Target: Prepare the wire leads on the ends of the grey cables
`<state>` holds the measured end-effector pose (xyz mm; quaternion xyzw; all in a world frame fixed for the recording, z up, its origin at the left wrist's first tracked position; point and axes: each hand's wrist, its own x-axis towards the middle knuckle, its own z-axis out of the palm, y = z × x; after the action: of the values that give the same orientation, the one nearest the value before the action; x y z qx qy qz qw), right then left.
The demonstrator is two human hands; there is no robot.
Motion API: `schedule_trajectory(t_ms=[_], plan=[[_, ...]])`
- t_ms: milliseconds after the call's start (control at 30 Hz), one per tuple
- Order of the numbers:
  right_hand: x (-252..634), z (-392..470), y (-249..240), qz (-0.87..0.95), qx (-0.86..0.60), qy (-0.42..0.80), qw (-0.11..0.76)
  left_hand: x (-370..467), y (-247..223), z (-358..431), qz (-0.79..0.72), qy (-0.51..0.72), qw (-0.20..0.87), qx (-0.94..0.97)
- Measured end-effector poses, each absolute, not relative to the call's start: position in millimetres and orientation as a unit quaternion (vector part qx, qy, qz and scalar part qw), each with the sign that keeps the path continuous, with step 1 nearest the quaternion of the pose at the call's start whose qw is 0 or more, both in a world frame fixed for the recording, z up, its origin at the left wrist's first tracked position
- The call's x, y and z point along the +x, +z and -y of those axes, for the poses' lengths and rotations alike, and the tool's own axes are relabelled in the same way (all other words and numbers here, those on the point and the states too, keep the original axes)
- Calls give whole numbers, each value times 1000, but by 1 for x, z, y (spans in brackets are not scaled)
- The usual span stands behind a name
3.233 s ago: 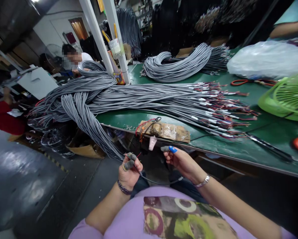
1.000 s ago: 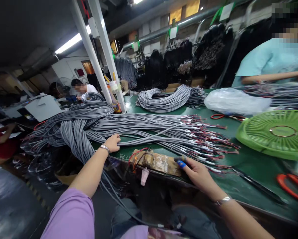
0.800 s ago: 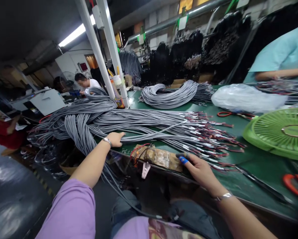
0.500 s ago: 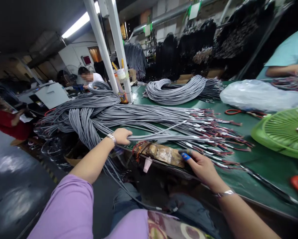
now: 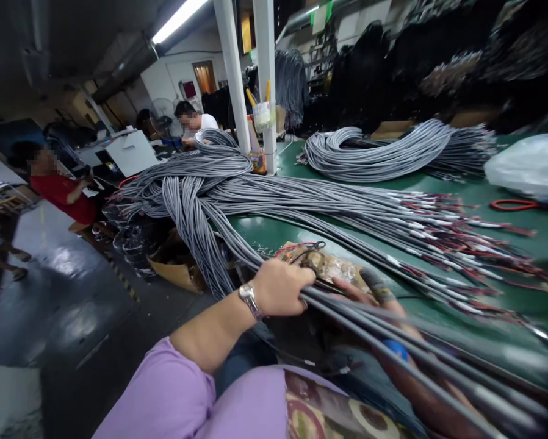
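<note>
My left hand [image 5: 281,288], with a metal watch at the wrist, is closed around several grey cables [image 5: 342,317]. They stretch from it toward the lower right, blurred at their near ends. Below and behind these cables is my right hand [image 5: 400,326], fingers stretched out and apart, partly covered by them. One of its fingers wears a dark cover, and blue tape wraps another digit. Between the hands and the bench lies a brown, tape-covered block [image 5: 335,265] at the bench edge. A large bundle of grey cables [image 5: 292,195] with stripped, coloured wire ends lies just beyond.
A coiled cable bundle [image 5: 379,155] lies farther back on the green bench [image 5: 265,231], near a white post [image 5: 265,91]. A clear plastic bag [image 5: 530,164] sits at right. An open cardboard box [image 5: 176,268] is below, left. Two people [image 5: 70,195] [image 5: 205,122] sit beyond.
My left hand has drawn several cables off the bench toward me, to the right and down. The right hand has left the block and moved under them. The view has turned left.
</note>
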<state>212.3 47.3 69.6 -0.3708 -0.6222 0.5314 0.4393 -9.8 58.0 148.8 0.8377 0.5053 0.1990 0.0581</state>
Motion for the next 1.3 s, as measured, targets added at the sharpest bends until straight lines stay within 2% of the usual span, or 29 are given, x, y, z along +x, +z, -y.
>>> schedule_trajectory(t_ms=[100,167,233,467,567,700,833,967,1033,1133,1233,1300], plan=[[197,-26,76,653,-274,549,444,-10,122,-23,-522,190,120,823],[193,-17,80,718,-246,543,360,-10,113,-2,-513,146,139,835],[191,-12,85,757,-233,511,335,-8,113,14,-481,102,124,862],[192,-2,90,734,-267,484,395,9,125,15,-410,112,115,898],[195,0,85,709,-308,531,347,-6,101,7,-438,162,237,852],[189,-5,78,661,-338,599,300,-38,59,10,-528,257,439,680],[162,-18,74,664,-310,627,264,-57,35,19,-546,277,491,620],[130,-31,70,716,-293,532,344,-56,30,19,-533,257,519,616],[121,-36,69,754,-275,505,317,-51,34,13,-500,235,568,610],[118,-41,72,805,-240,462,285,-37,47,2,-436,271,601,612],[126,-42,81,836,-221,405,295,-23,56,-8,-416,329,558,639],[134,-39,87,856,-217,369,291,-18,56,-10,-422,324,505,680]])
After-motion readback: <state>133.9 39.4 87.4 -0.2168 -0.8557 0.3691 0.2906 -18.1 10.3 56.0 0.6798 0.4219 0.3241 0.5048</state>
